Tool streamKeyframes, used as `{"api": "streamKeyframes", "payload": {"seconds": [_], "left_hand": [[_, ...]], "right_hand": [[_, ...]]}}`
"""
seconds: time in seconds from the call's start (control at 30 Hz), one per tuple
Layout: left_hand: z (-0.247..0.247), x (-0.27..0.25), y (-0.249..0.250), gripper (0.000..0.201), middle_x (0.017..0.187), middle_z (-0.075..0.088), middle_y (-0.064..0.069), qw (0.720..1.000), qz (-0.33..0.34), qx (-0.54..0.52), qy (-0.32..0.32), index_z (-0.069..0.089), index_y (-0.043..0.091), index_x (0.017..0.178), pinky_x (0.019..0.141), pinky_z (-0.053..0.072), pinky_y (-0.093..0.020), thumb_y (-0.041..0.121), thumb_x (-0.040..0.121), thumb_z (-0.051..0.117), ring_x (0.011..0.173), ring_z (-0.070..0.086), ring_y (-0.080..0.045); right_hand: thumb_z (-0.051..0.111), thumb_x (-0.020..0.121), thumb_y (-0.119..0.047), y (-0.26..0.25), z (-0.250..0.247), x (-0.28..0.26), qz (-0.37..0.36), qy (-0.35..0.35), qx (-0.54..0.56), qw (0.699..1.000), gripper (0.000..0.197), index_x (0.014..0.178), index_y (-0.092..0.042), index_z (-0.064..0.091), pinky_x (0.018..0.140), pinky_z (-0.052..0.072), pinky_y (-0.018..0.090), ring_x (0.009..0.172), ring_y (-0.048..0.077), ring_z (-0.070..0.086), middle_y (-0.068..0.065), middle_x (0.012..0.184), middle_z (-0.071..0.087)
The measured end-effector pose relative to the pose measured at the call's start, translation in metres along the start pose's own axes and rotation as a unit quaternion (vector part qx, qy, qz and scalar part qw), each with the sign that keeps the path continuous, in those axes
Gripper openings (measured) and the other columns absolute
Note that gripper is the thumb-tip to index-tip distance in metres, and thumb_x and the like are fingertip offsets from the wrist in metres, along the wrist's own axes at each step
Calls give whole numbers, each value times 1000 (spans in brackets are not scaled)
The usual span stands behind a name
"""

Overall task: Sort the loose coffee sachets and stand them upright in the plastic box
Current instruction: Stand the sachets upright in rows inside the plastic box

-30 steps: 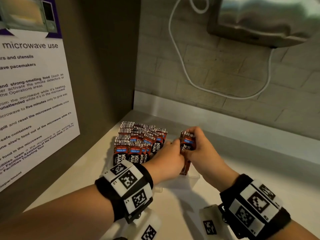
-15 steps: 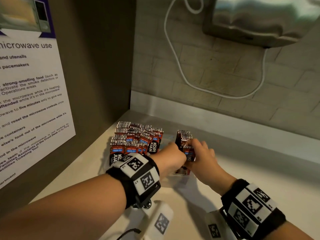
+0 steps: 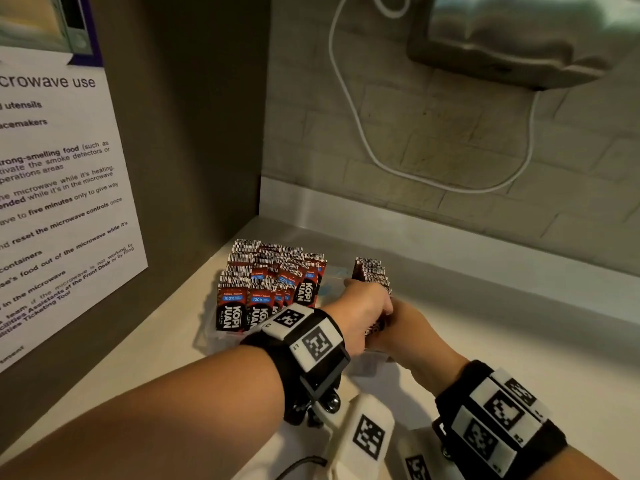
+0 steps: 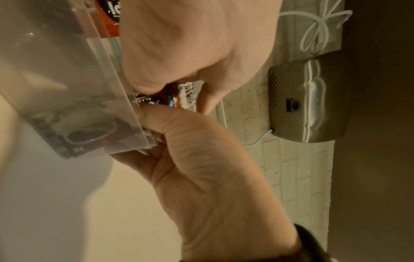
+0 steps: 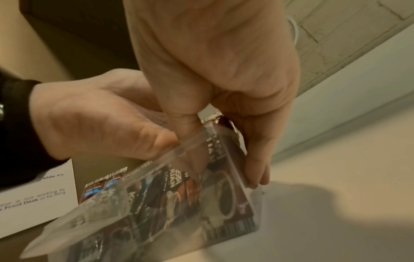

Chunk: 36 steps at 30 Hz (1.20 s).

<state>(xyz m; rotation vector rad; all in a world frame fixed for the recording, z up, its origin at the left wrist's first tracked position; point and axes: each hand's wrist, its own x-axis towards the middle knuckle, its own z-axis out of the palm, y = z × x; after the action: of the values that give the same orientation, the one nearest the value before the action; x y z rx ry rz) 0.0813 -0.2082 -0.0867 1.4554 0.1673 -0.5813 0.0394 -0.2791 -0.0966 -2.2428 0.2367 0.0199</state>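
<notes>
A clear plastic box (image 3: 372, 363) stands on the pale counter. Many red and black coffee sachets (image 3: 270, 282) stand upright in its left part. A smaller bunch of sachets (image 3: 370, 271) stands at its right end, and both hands meet there. My left hand (image 3: 367, 299) reaches over the box and pinches the tops of this bunch (image 4: 187, 96). My right hand (image 3: 408, 327) grips the same bunch from the right. Its thumb (image 5: 190, 150) is inside the box wall (image 5: 156, 168), and its fingers (image 5: 257, 168) lie outside the end wall. The lower parts of the bunch are hidden.
A printed microwave notice (image 3: 52, 202) hangs on the dark left wall close to the box. A metal appliance (image 3: 519, 36) is mounted on the brick back wall, with a white cable (image 3: 363, 133) looping below it. Bare counter (image 3: 519, 341) stretches to the right.
The right hand has brought the raised bunch of sachets down into the box's right end. The left hand has moved right over it. The camera has come closer.
</notes>
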Motion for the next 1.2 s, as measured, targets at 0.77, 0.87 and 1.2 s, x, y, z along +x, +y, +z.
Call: {"api": "streamKeyframes", "payload": {"seconds": [0.77,0.87,1.2], "left_hand": [[-9,4,3,83,109,70,-17,986,-47,-143,-67,67,11,116,95,50,-44,81,75,46,100,66,-31],[-10,4,3,82,109,69,-16,986,-43,-147,-69,66,12,119,87,52,-41,80,77,45,98,66,-30],[-20,-29,25,63,111,72,-4,995,13,-78,-64,61,17,122,87,50,-23,67,89,41,100,68,-14]], "right_hand": [[80,64,5,-5,-10,-3,2,-57,112,992,56,103,-26,54,56,53,17,75,5,65,-6,89,68],[78,66,7,-4,-11,-3,18,-55,118,991,56,108,-20,54,59,57,23,78,11,67,0,93,70],[80,65,-5,-7,-16,2,33,23,153,987,73,128,-15,43,57,46,21,80,16,62,9,101,63]]}}
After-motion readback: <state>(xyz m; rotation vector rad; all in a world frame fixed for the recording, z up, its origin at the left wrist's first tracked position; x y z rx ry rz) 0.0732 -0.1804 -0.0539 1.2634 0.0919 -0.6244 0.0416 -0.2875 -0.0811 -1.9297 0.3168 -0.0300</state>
